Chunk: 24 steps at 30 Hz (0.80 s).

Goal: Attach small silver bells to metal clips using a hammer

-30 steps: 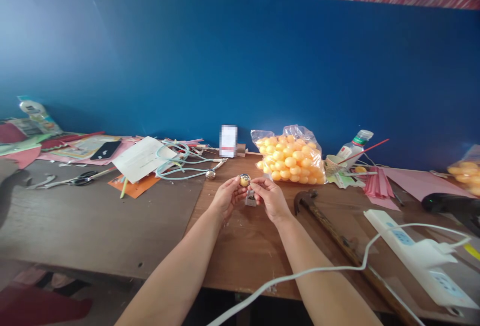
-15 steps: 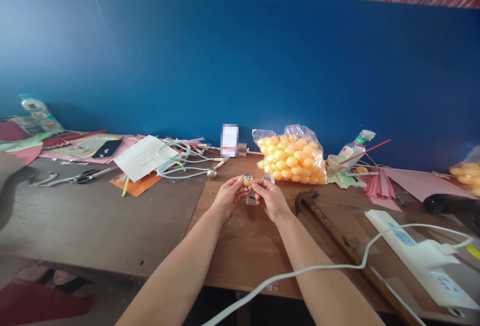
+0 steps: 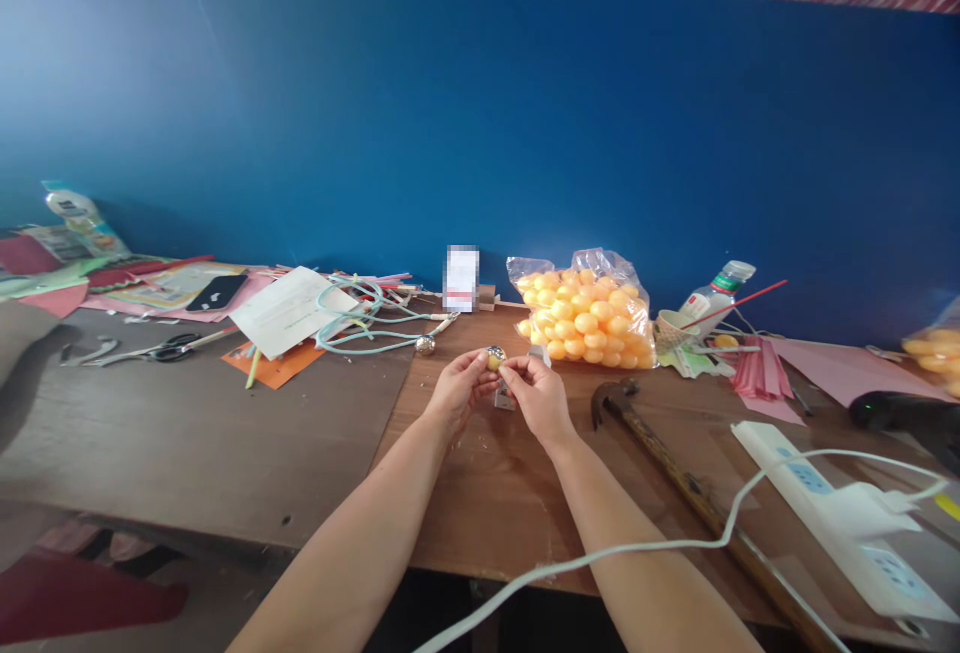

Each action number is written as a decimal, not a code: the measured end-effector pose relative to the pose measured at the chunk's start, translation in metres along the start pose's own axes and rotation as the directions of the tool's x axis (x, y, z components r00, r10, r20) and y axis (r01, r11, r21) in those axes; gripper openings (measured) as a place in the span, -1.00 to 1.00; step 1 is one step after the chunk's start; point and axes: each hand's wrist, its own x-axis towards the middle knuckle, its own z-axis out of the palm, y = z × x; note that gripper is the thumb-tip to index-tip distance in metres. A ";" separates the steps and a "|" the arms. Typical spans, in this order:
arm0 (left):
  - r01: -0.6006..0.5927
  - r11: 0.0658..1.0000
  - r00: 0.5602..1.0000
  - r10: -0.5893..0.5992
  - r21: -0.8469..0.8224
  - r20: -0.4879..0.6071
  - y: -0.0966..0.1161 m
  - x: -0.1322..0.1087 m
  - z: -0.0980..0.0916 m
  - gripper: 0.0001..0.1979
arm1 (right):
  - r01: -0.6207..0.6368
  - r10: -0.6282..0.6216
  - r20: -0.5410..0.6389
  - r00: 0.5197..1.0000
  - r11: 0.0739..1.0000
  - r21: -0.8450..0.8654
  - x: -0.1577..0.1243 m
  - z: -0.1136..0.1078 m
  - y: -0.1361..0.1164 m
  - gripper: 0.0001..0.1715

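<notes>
A small shiny ball, silver on top and yellowish below, is pinched between the fingertips of my left hand. My right hand has its thumb and index finger pressed together against the ball's right side; whether it grips the ball or some tiny piece on it is too small to tell. Under the hands a pale, small block-like object shows partly, the rest covered by my fingers. Left of them, a second silver ball lies on the table by a looped light-blue cord.
Behind my hands stands a clear bag of orange balls. A claw hammer lies to the right, near a white power strip whose cable crosses over my right forearm. Scissors and papers lie left.
The camera view has shifted slightly. My right fingertips have moved a little to the left along the ball, while the left hand keeps its hold.
</notes>
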 end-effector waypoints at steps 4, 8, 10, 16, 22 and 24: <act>-0.006 1.000 1.000 0.006 -0.014 0.025 -0.001 0.000 -0.002 -0.80 | 0.088 -0.091 -0.021 0.996 0.988 -0.125 -0.002 0.001 0.003 -0.74; 0.000 1.000 0.999 0.001 -0.021 0.032 -0.002 0.001 -0.003 -0.80 | 0.150 -0.154 -0.005 0.988 0.970 -0.189 -0.002 0.000 0.005 -0.74; 0.004 1.000 0.999 -0.003 -0.021 0.032 -0.002 0.001 -0.002 -0.80 | 0.197 -0.201 0.002 0.980 0.956 -0.217 -0.002 0.000 0.006 -0.75; 0.031 0.999 0.999 -0.030 -0.019 0.033 0.000 -0.003 0.001 -0.82 | 0.209 -0.215 -0.003 0.977 0.955 -0.210 0.001 0.000 0.010 -0.76; 0.044 0.998 0.999 -0.043 -0.038 0.028 0.000 -0.003 0.002 -0.84 | 0.039 -0.039 0.024 0.999 0.999 -0.005 0.003 -0.001 0.008 -0.75; 0.046 0.998 0.998 -0.044 -0.044 0.038 -0.001 -0.003 0.002 -0.83 | 0.014 -0.016 0.028 0.999 0.998 0.059 0.004 -0.002 0.007 -0.75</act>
